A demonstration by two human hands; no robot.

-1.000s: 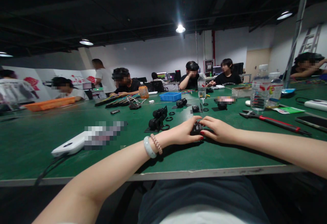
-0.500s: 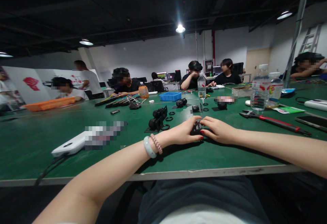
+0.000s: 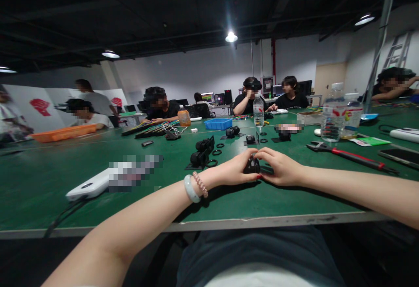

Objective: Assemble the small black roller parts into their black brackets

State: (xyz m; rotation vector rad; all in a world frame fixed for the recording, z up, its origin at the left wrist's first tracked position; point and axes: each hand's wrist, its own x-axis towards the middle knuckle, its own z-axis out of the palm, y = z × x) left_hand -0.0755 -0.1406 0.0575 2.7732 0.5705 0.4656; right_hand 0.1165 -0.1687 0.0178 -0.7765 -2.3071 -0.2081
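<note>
Just back from the table's front edge, my left hand (image 3: 240,167) is closed around a small black plastic part (image 3: 252,166), thumb on the near side and fingers on the far side. It wears a pale bangle and a coiled band at the wrist. From the right, my right hand (image 3: 279,167) curls its fingers against the same part, which is partly hidden between both hands. Left of my hands stand similar black assemblies (image 3: 200,158) beside loose black rings (image 3: 212,163). More black pieces (image 3: 232,131) lie farther back on the green table (image 3: 183,204).
Pliers with red-and-black handles (image 3: 352,156) and a phone (image 3: 401,156) lie right. Plastic bottles (image 3: 332,117) stand behind them. A white device with a cable (image 3: 94,184) lies left. Farther back are a blue tray (image 3: 218,124), cable bundles (image 3: 157,130) and an orange tray (image 3: 63,133). Several people sit around.
My right hand's fingers have shifted slightly around the black part, its wrist turning a little. My left hand stays in place. In the background, a standing person has moved left.
</note>
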